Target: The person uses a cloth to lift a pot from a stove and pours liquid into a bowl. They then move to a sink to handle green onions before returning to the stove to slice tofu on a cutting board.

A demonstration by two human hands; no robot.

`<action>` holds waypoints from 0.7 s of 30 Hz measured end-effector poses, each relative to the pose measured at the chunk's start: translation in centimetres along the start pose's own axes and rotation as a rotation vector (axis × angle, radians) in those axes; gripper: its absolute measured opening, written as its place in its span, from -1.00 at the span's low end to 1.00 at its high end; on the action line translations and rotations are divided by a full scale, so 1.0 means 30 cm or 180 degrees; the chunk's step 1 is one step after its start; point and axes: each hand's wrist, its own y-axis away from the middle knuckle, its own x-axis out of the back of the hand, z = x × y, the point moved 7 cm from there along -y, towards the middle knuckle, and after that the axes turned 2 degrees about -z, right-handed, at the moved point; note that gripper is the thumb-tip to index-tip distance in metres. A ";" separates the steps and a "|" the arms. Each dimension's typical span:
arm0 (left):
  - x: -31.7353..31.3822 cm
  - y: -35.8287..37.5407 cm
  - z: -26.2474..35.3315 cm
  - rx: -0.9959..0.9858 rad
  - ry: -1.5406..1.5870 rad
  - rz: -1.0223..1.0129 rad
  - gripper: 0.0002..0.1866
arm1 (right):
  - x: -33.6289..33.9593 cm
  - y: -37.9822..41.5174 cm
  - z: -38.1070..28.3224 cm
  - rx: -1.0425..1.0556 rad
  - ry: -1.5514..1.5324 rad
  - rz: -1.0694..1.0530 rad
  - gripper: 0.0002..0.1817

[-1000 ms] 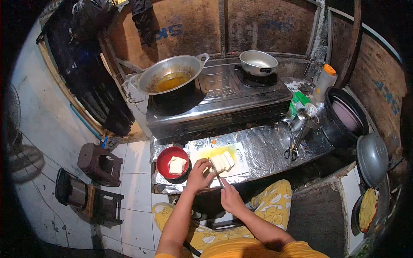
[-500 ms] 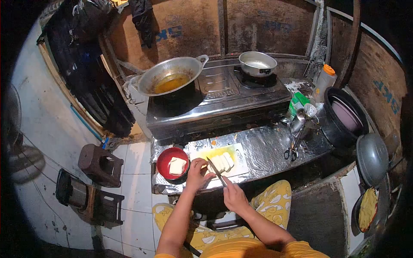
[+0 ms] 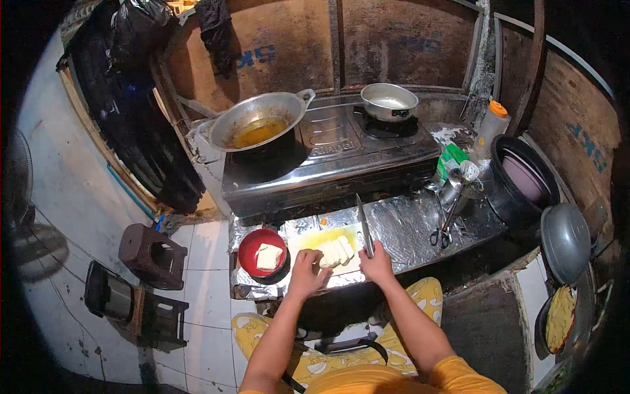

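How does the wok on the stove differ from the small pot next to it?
The wok is wider and sits tilted on its burner, while the pot is smaller and sits level. The wok holds amber oil; the pot's inside looks pale, and its contents cannot be made out. The wok has a loop handle at its rim, and the pot has a dark fitting on its side. Both are silvery metal and sit on the same stove.

A single head-worn camera looks forward and steeply down from above a seated person's shoulders, its wide fisheye lens curving the frame into dark corners. The foil-covered counter (image 3: 407,226) sits close below at centre, the black two-burner gas stove (image 3: 328,157) just beyond it, and brown wooden wall panels (image 3: 394,39) fill the top. White floor tiles (image 3: 203,243) show at left.
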 end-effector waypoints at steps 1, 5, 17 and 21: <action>-0.003 0.000 0.017 -0.0005 -0.0003 0.0000 -0.48 | -0.001 -0.005 -0.036 0.0235 0.0228 -0.0068 -0.63; -0.002 -0.030 0.083 0.0178 -0.0314 0.0035 -0.31 | 0.004 0.017 -0.183 0.0634 0.0756 -0.0481 -0.48; -0.099 -0.145 0.152 0.0812 -0.1610 -0.1377 -0.12 | -0.027 -0.024 -0.203 0.0604 0.1297 -0.0861 -0.36; -0.162 -0.163 0.083 0.0315 -0.1894 -0.1254 -0.20 | -0.029 -0.037 -0.182 0.0514 0.1113 -0.0736 -0.43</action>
